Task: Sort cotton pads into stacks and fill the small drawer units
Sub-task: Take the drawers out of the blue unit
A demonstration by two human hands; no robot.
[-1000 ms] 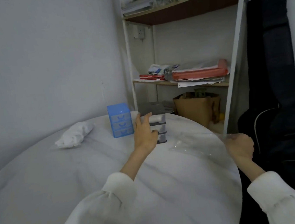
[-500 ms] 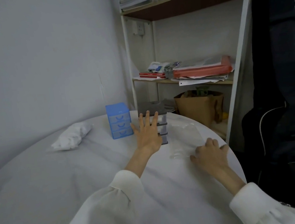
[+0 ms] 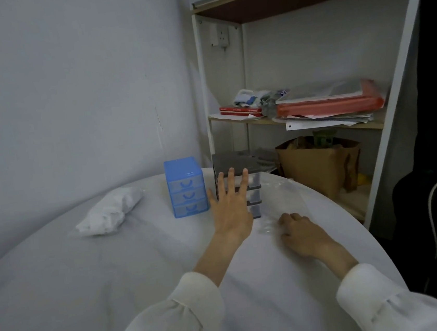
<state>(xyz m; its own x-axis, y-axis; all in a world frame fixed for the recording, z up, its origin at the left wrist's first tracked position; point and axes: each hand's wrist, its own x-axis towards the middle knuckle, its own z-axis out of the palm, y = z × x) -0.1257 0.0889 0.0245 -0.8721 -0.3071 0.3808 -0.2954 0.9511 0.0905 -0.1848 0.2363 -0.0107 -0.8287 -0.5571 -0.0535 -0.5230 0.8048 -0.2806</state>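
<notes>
Head view: the left hand (image 3: 231, 207) reaches forward over the white round table (image 3: 63, 292) with its fingers (image 3: 231, 179) straight and spread, laid flat against the front of the grey drawer unit (image 3: 252, 183), holding nothing; that unit has a dark top and three clear drawers, partly hidden behind the hand; just to the left of the left hand stands the blue drawer unit (image 3: 185, 186), three drawers with blue handles, all pushed in, its side close beside the grey one; further left, well apart from both hands, lies a clear bag of white cotton pads (image 3: 110, 214), on its side on the table; the right hand (image 3: 302, 233) rests on the table to the right of the left hand, fingers curled down onto the near edge of a clear plastic bag (image 3: 283, 198) that lies flat beyond it, beside the grey unit; whether it pinches the plastic I cannot tell; both arms wear white sleeves (image 3: 197, 298); beyond the table stands a shelf (image 3: 288, 119) with papers and a red folder (image 3: 330, 105), a brown paper bag (image 3: 318, 167) beneath it.
</notes>
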